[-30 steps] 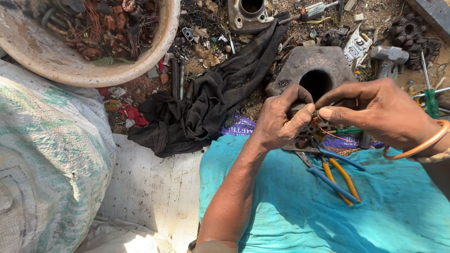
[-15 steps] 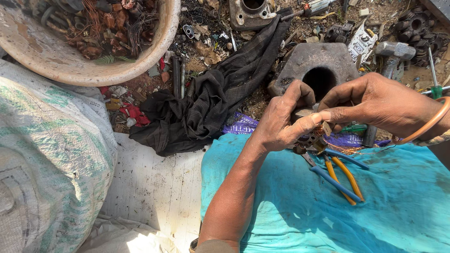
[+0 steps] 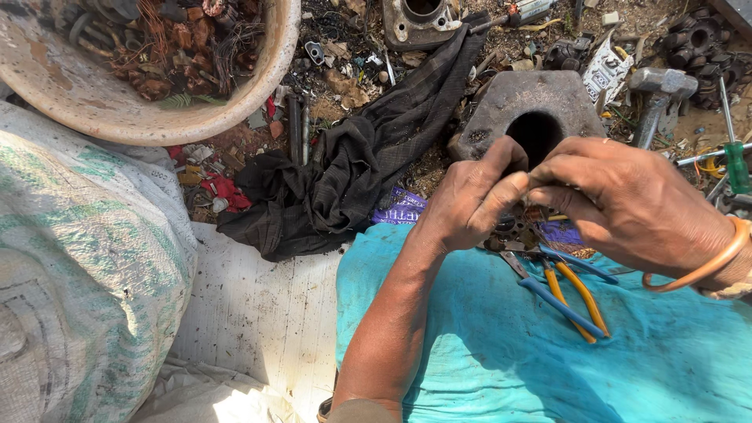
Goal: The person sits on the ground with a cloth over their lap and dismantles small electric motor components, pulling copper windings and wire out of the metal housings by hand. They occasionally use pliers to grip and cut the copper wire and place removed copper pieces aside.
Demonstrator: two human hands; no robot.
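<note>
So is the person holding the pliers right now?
No, the pliers lie on the teal cloth below both hands, which pinch something small above them.

pliers [image 3: 565,291] beneath, metal block [image 3: 529,111] ahead

Pliers [image 3: 565,294] on cloth [image 3: 501,352]; bowl [image 3: 94,102] far left; block [image 3: 533,117] behind hands, probably hammer [image 3: 656,98] right.

Left hand [image 3: 470,200] and right hand [image 3: 627,200] pinch a small part together above blue-and-orange pliers [image 3: 568,294].
</note>
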